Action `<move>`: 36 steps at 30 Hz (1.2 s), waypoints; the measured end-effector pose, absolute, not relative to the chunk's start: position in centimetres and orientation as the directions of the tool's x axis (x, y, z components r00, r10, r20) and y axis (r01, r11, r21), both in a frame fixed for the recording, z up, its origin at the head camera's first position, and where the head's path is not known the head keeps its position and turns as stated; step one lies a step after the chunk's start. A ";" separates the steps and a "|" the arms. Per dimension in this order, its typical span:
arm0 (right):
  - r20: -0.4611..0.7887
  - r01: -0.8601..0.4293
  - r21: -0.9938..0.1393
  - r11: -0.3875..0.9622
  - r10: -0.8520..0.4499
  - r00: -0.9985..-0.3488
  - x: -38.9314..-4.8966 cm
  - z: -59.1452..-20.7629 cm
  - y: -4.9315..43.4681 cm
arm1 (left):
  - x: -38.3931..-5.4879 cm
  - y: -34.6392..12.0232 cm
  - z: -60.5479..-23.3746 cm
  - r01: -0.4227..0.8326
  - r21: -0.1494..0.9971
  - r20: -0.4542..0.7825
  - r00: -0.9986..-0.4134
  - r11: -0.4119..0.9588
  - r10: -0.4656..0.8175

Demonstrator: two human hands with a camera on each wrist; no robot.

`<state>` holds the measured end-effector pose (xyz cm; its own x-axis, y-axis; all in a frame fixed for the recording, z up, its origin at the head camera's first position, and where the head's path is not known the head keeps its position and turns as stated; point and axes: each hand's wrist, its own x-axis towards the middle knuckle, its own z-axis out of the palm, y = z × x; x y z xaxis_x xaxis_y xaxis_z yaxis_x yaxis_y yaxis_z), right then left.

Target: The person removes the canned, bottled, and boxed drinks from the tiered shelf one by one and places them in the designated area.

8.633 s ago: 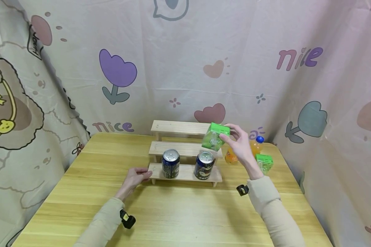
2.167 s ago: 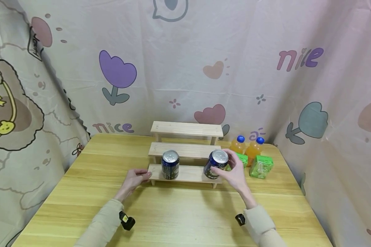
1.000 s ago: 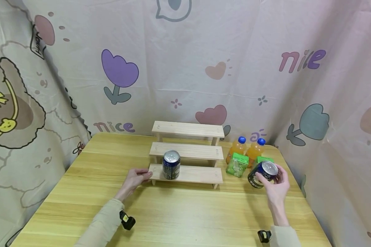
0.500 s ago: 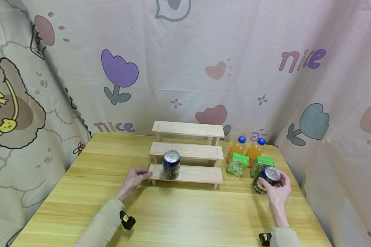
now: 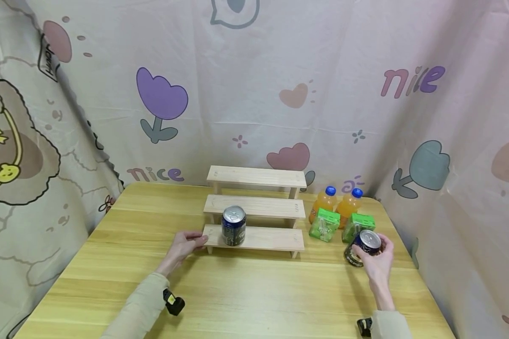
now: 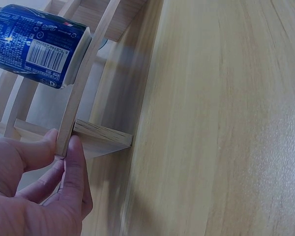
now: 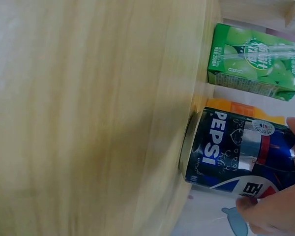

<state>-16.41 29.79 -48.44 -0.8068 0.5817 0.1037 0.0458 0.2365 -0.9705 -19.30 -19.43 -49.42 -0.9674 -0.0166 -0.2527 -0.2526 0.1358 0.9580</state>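
My right hand (image 5: 378, 263) grips a dark blue Pepsi can (image 7: 236, 152) at the right of the table, in front of a green juice box (image 5: 358, 225). In the right wrist view the can's base is at the tabletop, tilted slightly; whether it fully rests there I cannot tell. My left hand (image 5: 184, 246) pinches the left end of the lowest step of a three-step wooden rack (image 5: 275, 239), thumb above and fingers below in the left wrist view. A second soda can (image 5: 233, 227) stands upright on that step, left of its middle.
Left of the held can stands another green juice box (image 5: 324, 225). Two orange drink bottles with blue caps, one at the left (image 5: 324, 200) and one at the right (image 5: 349, 205), stand behind the boxes. A printed curtain (image 5: 246, 94) surrounds the wooden table (image 5: 246, 292).
A juice box held earlier now stands at the right. My right hand has since taken the can off the lowest step and carried it right, then lowered it. My left hand has stayed put.
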 end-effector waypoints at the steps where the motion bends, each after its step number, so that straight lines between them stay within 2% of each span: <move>1: 0.122 0.036 -0.967 0.253 0.581 -0.805 -16.4 -48.4 29.7 | -19.3 -19.4 -49.4 -0.251 0.959 -0.251 -0.968 0.135 -0.016; 13: 0.369 -0.145 -0.896 0.419 0.521 -0.770 -16.5 -45.4 27.7 | -19.4 -19.5 -49.5 -0.257 0.957 -0.259 -0.966 0.133 -0.010; 18: 0.424 -0.230 -0.877 0.422 0.453 -0.784 -16.9 -44.5 25.9 | -19.4 -19.5 -49.5 -0.255 0.959 -0.256 -0.967 0.128 -0.006; 29: 0.453 -0.347 -0.855 0.386 0.228 -0.862 -17.5 -43.4 20.8 | -19.5 -19.5 -49.4 -0.257 0.957 -0.259 -0.966 0.138 -0.003; 36: 0.441 -0.397 -0.835 0.380 0.030 -0.897 -17.9 -43.5 17.1 | -19.5 -19.5 -49.5 -0.261 0.953 -0.265 -0.964 0.154 0.006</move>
<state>-17.90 17.12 -43.46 -0.8972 0.0303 0.4407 -0.3973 0.3805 -0.8351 -19.48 -19.55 -49.47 -0.9643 0.0055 -0.2646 -0.2606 0.1542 0.9530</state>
